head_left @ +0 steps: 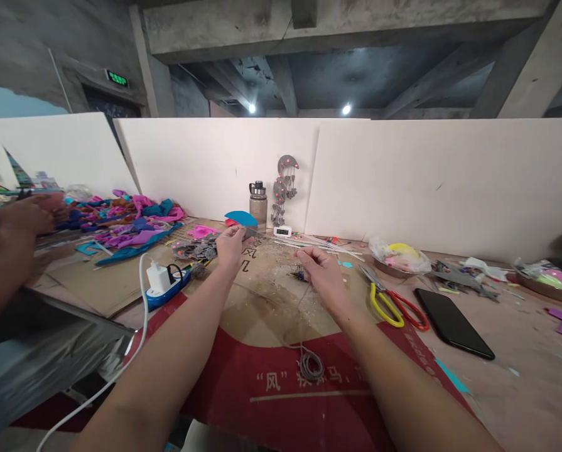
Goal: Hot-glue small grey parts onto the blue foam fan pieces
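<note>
My left hand (232,248) pinches a flat blue half-round piece (241,218), with a grey part at its lower edge. To its right, my right hand (322,274) has thumb and fingertips pressed together on a thin grey cord. A strand of it hangs below that hand toward a small coil of grey cord (311,365) on the red printed board (271,414). A faint line also stretches between the two hands. Beside my left hand lies a heap of grey cut pieces (198,249) with pink dots.
Scissors (387,300) with yellow and red handles and a black phone (453,322) lie at right. Behind stand a bottle (258,204), a hanging grey moon ornament (287,166) and a small clock (282,231). A power strip (167,290) sits left, near another person's hand (26,213).
</note>
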A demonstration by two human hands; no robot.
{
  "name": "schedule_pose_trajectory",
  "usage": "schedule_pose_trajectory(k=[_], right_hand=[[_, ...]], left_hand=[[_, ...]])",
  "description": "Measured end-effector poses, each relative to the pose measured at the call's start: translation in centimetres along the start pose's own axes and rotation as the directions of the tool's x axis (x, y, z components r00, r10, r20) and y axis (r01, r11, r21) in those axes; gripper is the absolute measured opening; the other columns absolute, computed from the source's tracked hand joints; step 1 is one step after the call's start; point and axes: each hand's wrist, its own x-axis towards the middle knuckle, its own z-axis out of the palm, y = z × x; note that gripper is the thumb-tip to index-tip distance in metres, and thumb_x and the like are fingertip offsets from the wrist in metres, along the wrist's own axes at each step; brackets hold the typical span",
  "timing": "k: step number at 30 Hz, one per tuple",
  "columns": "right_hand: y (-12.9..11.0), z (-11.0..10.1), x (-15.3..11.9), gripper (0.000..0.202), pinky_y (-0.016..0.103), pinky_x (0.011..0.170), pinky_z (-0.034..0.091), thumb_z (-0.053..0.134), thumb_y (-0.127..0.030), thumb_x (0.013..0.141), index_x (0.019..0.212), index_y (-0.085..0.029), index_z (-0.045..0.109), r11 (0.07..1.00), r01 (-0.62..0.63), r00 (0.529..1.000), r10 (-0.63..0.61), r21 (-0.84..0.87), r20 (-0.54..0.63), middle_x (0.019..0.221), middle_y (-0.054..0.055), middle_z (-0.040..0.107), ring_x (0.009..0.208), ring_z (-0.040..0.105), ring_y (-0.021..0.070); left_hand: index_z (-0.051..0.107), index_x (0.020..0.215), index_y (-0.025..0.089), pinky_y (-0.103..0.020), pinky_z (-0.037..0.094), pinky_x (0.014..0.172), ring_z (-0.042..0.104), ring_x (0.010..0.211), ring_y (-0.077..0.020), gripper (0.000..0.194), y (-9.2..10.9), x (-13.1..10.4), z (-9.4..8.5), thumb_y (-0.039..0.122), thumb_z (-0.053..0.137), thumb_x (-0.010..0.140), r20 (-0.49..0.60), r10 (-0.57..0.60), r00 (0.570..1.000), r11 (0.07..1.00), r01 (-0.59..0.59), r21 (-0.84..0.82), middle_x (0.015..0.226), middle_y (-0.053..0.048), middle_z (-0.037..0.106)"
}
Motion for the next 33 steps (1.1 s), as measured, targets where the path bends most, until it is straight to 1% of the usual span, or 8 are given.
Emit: schedule_pose_trajectory(k=[4, 7, 9, 12, 17, 22, 27, 33], right_hand=[[-1.5, -0.5, -0.2, 0.026, 0.023, 0.047, 0.024, 0.063, -0.046, 0.074, 0.076, -0.021, 0.062, 0.96, 0.013, 0.998, -0.031, 0.279, 0.06, 0.054, -0.006, 0.034, 0.048, 0.026, 0.0083], [-2.7, -1.0, -0.7, 0.026, 0.022, 0.046, 0.021, 0.064, -0.046, 0.075, 0.077, -0.02, 0.065, 0.938, -0.007, 0.975, -0.071, 0.346, 0.212, 0.054, -0.006, 0.032, 0.05, 0.024, 0.0082], [-3.1, -1.1, -1.1, 0.027, 0.022, 0.046, 0.021, 0.064, -0.046, 0.075, 0.079, -0.02, 0.067, 0.957, -0.052, 0.931, -0.057, 0.286, 0.36, 0.054, -0.006, 0.034, 0.049, 0.025, 0.0077], [-2.8, -0.8, -1.3, 0.028, 0.021, 0.046, 0.027, 0.059, -0.047, 0.078, 0.084, -0.021, 0.07, 0.997, -0.056, 0.848, 0.017, 0.057, 0.53, 0.059, -0.003, 0.048, 0.05, 0.032, 0.0078], [-0.3, 1.2, -1.8, 0.025, 0.024, 0.059, 0.039, 0.052, -0.037, 0.083, 0.077, -0.022, 0.072, 0.945, 0.213, 0.786, -0.016, -0.248, 0.618, 0.072, -0.001, 0.066, 0.066, 0.054, 0.0131], [2.3, 3.0, -2.9, 0.023, 0.021, 0.061, 0.039, 0.052, -0.033, 0.084, 0.084, -0.021, 0.071, 0.875, 0.285, 0.702, 0.088, -0.392, 0.707, 0.078, 0.0, 0.07, 0.067, 0.057, 0.0113], [3.1, 3.3, -3.2, 0.024, 0.021, 0.063, 0.039, 0.049, -0.032, 0.086, 0.089, -0.02, 0.07, 0.837, 0.319, 0.732, 0.08, -0.444, 0.676, 0.082, 0.001, 0.07, 0.07, 0.058, 0.0115], [3.7, 3.9, -3.8, 0.023, 0.021, 0.061, 0.038, 0.05, -0.031, 0.087, 0.088, -0.02, 0.07, 0.811, 0.324, 0.799, 0.04, -0.486, 0.6, 0.081, 0.001, 0.071, 0.069, 0.059, 0.011]], left_hand=[[0.054, 0.067, 0.015, -0.03, 0.057, 0.075, 0.057, 0.061, -0.0077, 0.012, 0.3, 0.8, -0.8, 0.018, 0.065, 0.07, -0.1, -0.032, 0.994, 0.998, 0.026, -0.058, 0.063, 0.002, 0.057], [0.054, 0.067, 0.015, -0.029, 0.057, 0.074, 0.061, 0.065, -0.0094, 0.011, 0.3, 0.9, -0.9, 0.017, 0.064, 0.072, -0.13, -0.067, 0.989, 0.995, 0.056, -0.089, 0.066, -0.001, 0.06], [0.054, 0.067, 0.015, -0.029, 0.057, 0.074, 0.062, 0.066, -0.0104, 0.01, 0.1, 0.9, -0.8, 0.017, 0.064, 0.071, -0.118, -0.079, 0.99, 0.993, 0.068, -0.101, 0.067, -0.001, 0.061], [0.056, 0.068, 0.015, -0.03, 0.056, 0.075, 0.062, 0.066, -0.0112, 0.01, -0.2, 0.8, -0.6, 0.017, 0.065, 0.069, -0.065, -0.085, 0.994, 0.99, 0.076, -0.122, 0.068, -0.001, 0.062], [0.056, 0.068, 0.014, -0.029, 0.055, 0.072, 0.06, 0.065, -0.0108, 0.012, -1.0, 0.1, -0.3, 0.019, 0.066, 0.067, 0.014, -0.102, 0.995, 0.991, 0.102, -0.081, 0.068, 0.0, 0.061], [0.06, 0.066, 0.013, -0.026, 0.054, 0.066, 0.056, 0.063, -0.0099, 0.011, -2.3, -1.2, 0.2, 0.021, 0.067, 0.065, 0.064, -0.116, 0.991, 0.992, 0.112, 0.064, 0.068, 0.0, 0.059], [0.058, 0.06, 0.014, -0.027, 0.054, 0.067, 0.051, 0.059, -0.0091, 0.011, -2.9, -1.8, 0.2, 0.019, 0.068, 0.063, 0.056, -0.135, 0.989, 0.986, 0.128, 0.107, 0.062, 0.002, 0.055], [0.06, 0.058, 0.014, -0.03, 0.055, 0.066, 0.052, 0.059, -0.0103, 0.011, -3.4, -1.7, -0.1, 0.019, 0.069, 0.061, 0.027, -0.169, 0.985, 0.98, 0.165, 0.114, 0.058, 0.002, 0.054]])
